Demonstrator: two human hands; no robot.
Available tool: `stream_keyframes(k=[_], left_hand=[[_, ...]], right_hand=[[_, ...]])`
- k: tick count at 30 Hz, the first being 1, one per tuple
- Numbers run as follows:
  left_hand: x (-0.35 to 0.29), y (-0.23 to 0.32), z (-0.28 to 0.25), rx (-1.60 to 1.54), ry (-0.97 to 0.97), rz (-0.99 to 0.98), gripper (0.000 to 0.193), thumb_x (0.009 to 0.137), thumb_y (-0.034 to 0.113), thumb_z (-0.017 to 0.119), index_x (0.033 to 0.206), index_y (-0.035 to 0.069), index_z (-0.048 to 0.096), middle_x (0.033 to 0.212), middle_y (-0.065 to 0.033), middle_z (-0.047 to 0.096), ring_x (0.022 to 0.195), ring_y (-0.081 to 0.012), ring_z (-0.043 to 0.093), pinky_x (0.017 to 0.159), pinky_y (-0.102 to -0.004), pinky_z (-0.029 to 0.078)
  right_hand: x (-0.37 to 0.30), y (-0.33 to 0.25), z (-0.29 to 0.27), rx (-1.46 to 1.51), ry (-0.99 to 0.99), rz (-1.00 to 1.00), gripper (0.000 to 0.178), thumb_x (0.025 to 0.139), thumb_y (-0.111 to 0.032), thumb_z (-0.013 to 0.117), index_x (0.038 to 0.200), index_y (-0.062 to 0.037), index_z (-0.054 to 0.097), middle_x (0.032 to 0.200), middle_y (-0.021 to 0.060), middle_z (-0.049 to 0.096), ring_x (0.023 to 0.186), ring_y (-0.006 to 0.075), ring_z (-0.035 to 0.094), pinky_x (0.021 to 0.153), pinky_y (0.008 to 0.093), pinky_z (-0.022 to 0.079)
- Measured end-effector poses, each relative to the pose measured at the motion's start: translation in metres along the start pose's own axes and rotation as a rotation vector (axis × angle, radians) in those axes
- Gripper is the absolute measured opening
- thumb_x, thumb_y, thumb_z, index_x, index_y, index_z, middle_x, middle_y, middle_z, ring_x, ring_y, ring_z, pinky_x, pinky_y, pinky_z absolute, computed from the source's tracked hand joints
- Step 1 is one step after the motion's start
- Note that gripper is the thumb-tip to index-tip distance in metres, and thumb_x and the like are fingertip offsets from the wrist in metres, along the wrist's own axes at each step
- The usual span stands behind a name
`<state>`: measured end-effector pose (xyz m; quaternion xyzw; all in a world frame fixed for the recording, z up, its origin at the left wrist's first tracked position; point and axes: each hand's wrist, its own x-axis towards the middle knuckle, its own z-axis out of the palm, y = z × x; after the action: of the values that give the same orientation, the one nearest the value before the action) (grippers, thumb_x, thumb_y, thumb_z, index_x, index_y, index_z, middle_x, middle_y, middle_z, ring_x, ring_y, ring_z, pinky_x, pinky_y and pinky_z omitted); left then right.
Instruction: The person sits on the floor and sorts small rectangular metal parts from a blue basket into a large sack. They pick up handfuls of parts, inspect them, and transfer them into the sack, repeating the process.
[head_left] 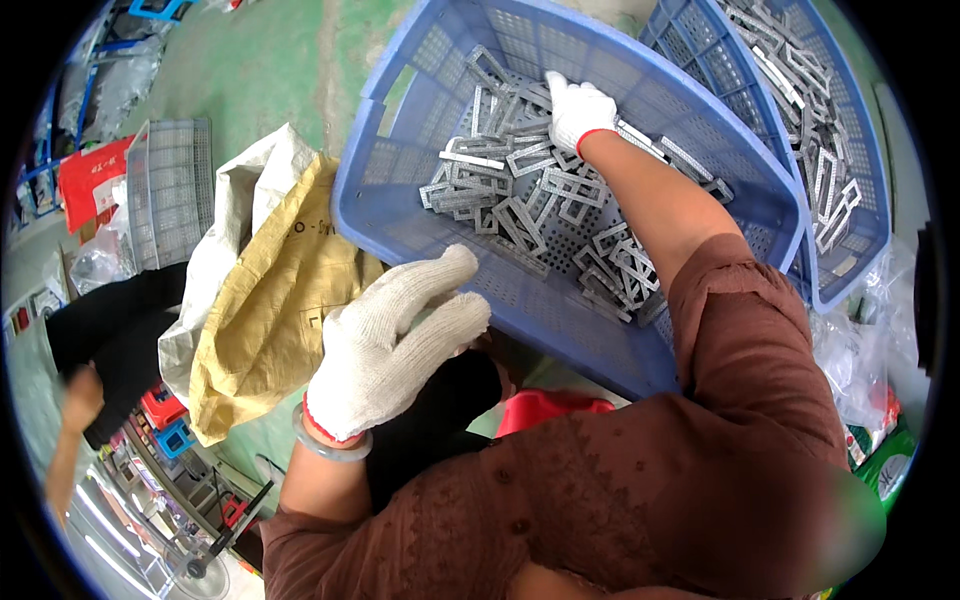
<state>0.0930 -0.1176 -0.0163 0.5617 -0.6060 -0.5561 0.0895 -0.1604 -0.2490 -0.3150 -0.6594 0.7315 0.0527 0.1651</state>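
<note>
My right hand (580, 112), in a white knit glove with a red cuff, reaches into a large blue plastic basket (420, 225). Its fingers curl down at the far side of a pile of grey metal rectangular frames (520, 160); what they hold, if anything, is hidden. Outside the basket's near left corner, my left hand (385, 345) hangs in the air. It wears a matching glove, has its fingers apart and holds nothing. Beside it are a yellow woven sack (270, 300) and a white sack (235, 200).
A second blue basket (870, 190) with similar metal pieces (820, 130) stands at the right. A red stool (550, 402) shows below the near basket. Another person's hand (82, 400) is at the far left, near a grey mesh crate (170, 190).
</note>
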Motion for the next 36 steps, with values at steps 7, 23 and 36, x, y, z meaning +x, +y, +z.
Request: stream_keyframes(k=[7,23,36], left_hand=[[-0.001,-0.002,-0.002,0.079,0.015,0.015,0.039,0.089,0.015,0.074,0.123,-0.002,0.066,0.114,-0.0095,0.070,0.099,-0.0120,0.065,0.085,-0.0252,0.051],[-0.012,-0.002,-0.005,0.127,-0.006,0.154,0.036,0.089,0.016,0.073,0.120,-0.002,0.068,0.118,-0.0126,0.070,0.106,-0.0168,0.066,0.092,-0.0289,0.051],[-0.013,-0.015,-0.003,0.061,-0.007,0.324,0.038,0.092,0.021,0.071,0.121,-0.002,0.066,0.114,-0.0088,0.069,0.106,-0.0130,0.062,0.094,-0.0276,0.049]], right_hand=[[-0.004,-0.010,0.008,-0.051,0.080,0.066,0.035,0.081,-0.018,0.065,0.114,-0.0054,0.067,0.119,0.0132,0.069,0.112,0.0306,0.065,0.090,0.0447,0.054],[-0.050,0.011,0.006,0.136,-0.169,0.060,0.054,0.089,-0.051,0.061,0.117,-0.0055,0.058,0.111,0.0212,0.069,0.104,0.0386,0.067,0.087,0.0490,0.053],[-0.166,0.031,-0.035,1.584,-0.396,0.316,0.030,0.098,-0.026,0.058,0.117,-0.0085,0.072,0.085,0.0028,0.062,0.065,0.0166,0.061,0.045,0.0309,0.052]])
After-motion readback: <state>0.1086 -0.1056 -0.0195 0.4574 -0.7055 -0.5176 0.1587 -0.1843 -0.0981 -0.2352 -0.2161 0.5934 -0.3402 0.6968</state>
